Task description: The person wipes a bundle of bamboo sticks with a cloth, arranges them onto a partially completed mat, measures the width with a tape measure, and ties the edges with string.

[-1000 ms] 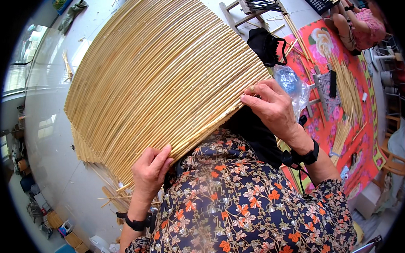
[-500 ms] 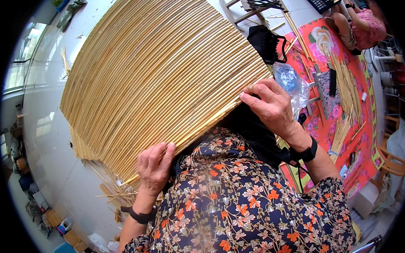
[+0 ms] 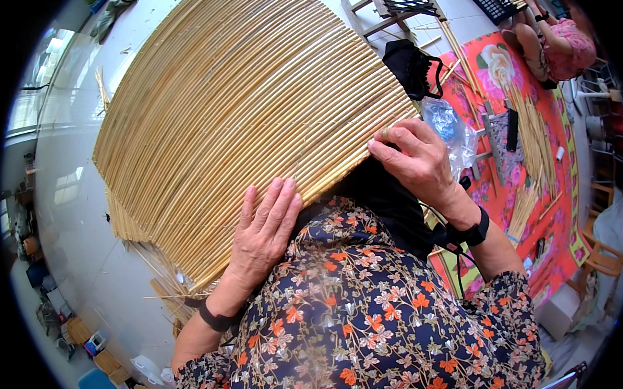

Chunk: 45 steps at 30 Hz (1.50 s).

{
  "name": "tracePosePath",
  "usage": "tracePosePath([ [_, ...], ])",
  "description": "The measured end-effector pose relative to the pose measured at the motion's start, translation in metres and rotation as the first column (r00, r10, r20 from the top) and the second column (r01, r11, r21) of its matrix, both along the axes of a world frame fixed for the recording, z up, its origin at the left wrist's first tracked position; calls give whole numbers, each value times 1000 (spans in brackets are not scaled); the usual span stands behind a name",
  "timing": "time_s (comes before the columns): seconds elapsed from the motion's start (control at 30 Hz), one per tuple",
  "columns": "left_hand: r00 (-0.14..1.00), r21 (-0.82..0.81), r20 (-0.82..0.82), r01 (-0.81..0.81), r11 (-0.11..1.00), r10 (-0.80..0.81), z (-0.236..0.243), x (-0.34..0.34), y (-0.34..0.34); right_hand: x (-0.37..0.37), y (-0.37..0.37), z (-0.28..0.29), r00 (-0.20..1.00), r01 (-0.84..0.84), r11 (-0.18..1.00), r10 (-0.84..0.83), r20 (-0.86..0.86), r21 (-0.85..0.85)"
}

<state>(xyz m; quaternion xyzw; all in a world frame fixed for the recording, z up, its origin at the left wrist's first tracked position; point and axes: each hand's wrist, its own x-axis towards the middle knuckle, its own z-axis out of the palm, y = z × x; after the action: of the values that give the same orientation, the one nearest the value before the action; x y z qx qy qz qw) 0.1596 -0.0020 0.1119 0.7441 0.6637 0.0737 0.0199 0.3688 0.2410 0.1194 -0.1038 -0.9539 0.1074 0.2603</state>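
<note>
A large mat of straw-coloured reed stalks [image 3: 260,97], laid side by side and joined, spreads out before me and rests toward my lap. My left hand [image 3: 266,224] lies flat on the mat's near edge, fingers stretched out over the last stalks. At the right end of that same edge, my right hand [image 3: 415,160] pinches the mat's corner between thumb and fingers. The curled fingers hide part of that corner. Black cloth [image 3: 386,204] shows beneath the edge between my hands.
To the right, a red floral cloth [image 3: 491,60] bears bundles of loose stalks [image 3: 533,134] and a clear plastic bag [image 3: 447,127]. A black bag [image 3: 406,66] lies by the mat's right edge. Another person [image 3: 564,45] sits at the far right. Loose stalks [image 3: 164,278] lie at the lower left.
My left hand has slid right and up along the near edge, going from curled fingers to a flat, stretched palm. My right hand stays at the corner.
</note>
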Motion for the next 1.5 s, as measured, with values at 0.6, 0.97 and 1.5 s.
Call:
tracePosePath([
  [0.6, 995, -84, -1, 95, 992, -95, 9, -33, -3, -23, -5, -6, 967, -255, 966, 256, -19, 40],
  [0.97, 996, -99, -7, 86, 991, -87, 2, -32, -3, -20, -5, -10, 969, -248, 967, 247, -26, -56],
  [1.5, 999, 204, -35, 2, 979, 5, -10, 0, 25, -28, -9, -14, 985, -175, 968, 173, -29, -181],
])
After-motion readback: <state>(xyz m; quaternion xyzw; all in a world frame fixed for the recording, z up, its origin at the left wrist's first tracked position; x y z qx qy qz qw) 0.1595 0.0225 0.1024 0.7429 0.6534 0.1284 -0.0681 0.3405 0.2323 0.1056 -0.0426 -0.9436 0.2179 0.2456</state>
